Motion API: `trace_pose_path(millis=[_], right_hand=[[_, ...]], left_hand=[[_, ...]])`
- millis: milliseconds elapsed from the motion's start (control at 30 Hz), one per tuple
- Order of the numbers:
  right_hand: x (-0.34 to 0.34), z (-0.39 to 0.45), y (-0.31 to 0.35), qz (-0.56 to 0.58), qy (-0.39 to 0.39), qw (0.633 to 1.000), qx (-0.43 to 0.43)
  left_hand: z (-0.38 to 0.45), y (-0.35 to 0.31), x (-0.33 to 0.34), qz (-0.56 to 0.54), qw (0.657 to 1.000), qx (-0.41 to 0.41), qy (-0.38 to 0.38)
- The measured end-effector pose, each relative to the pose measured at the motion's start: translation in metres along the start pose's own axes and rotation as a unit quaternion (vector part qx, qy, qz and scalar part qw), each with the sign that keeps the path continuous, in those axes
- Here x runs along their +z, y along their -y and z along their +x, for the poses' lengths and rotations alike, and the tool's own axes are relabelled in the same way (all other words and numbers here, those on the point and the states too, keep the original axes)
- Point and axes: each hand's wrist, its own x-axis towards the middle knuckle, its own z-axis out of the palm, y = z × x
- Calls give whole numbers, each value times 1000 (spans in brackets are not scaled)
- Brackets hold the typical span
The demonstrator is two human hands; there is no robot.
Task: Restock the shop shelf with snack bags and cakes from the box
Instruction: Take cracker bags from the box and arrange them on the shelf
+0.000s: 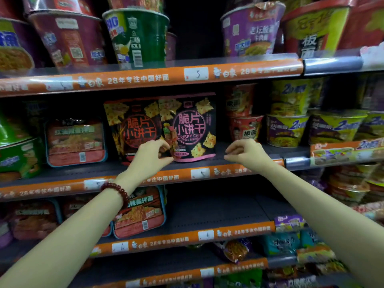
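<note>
I see my left hand (150, 153) pinching the lower corner of the pink-trimmed biscuit bag (190, 126), probably squaring it upright beside the orange-trimmed bag (129, 125) on the middle shelf (239, 154). My right hand (244, 152) hovers just beside, loosely curled, holding nothing.

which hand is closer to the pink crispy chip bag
Left. The left hand touches the lower left corner of the pink crispy chip bag, fingers curled at its edge; the right hand hovers apart, off its right side, holding nothing.
</note>
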Motion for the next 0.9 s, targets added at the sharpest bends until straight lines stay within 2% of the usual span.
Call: trace_pose_path(millis=[233,467,700,900], right_hand=[[-51,-69,-74,-8,-3,996,94],[-104,-164,-169,-49,-21,970,238],[-137,-242,-240,-64,-71,920,381],[-144,-301,-289,-49,-134,856,497]], left_hand=[[-1,-107,90,-79,983,109,124],[-15,-209,196,-118,945,159,260],[-20,-297,288,-127,889,252,359],[-30,-369,371,-149,823,337,432]])
